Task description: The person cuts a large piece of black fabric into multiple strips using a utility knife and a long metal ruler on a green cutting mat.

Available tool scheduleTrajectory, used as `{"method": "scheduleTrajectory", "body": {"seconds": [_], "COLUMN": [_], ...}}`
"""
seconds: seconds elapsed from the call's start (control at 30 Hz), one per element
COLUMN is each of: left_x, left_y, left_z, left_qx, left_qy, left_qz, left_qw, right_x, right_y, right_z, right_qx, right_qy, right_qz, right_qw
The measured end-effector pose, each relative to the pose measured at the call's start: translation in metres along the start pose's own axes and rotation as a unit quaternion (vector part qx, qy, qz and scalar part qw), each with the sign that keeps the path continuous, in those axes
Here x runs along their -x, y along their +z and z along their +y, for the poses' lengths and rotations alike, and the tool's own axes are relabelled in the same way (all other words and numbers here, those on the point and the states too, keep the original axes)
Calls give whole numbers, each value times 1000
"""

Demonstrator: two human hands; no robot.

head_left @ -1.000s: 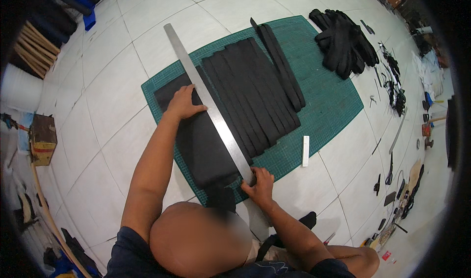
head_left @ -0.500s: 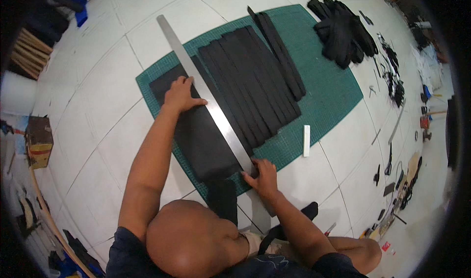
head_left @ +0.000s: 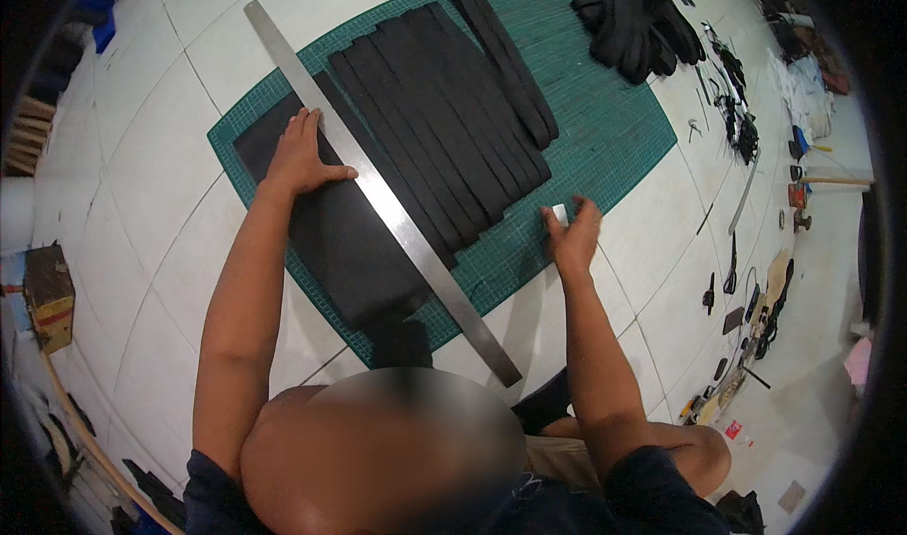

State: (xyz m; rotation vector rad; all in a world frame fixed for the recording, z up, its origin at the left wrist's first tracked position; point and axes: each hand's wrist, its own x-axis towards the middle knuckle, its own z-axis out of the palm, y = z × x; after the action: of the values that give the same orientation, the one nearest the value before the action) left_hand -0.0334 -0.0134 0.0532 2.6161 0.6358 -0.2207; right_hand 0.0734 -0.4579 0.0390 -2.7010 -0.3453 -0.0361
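One ruler (head_left: 392,212) in the head view, lying across black fabric (head_left: 345,247) on a green mat (head_left: 605,148), both ends sticking past it. Left hand (head_left: 304,155) is on the ruler, grip spread wide. Right hand (head_left: 573,242) is at a white block (head_left: 560,215), no telling if that grip's closed.

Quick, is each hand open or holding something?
Left hand: open, touching the ruler.
Right hand: at the white block; can't tell if it's gripping.
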Motion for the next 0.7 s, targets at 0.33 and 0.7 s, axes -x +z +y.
{"method": "scheduleTrajectory", "body": {"seconds": [0.33,0.7], "left_x": [3,2], "left_y": [-6,-3], "left_z": [-2,-2], "left_qx": [-10,8], "left_qy": [-17,-6], "left_qz": [-24,-22], "left_qw": [1000,1000], "right_x": [41,78], "right_y": [2,8], "right_z": [-17,-78], "right_qx": [-197,-219], "right_qy": [47,-16], "right_qz": [-177,-330], "right_qw": [963,918]}}
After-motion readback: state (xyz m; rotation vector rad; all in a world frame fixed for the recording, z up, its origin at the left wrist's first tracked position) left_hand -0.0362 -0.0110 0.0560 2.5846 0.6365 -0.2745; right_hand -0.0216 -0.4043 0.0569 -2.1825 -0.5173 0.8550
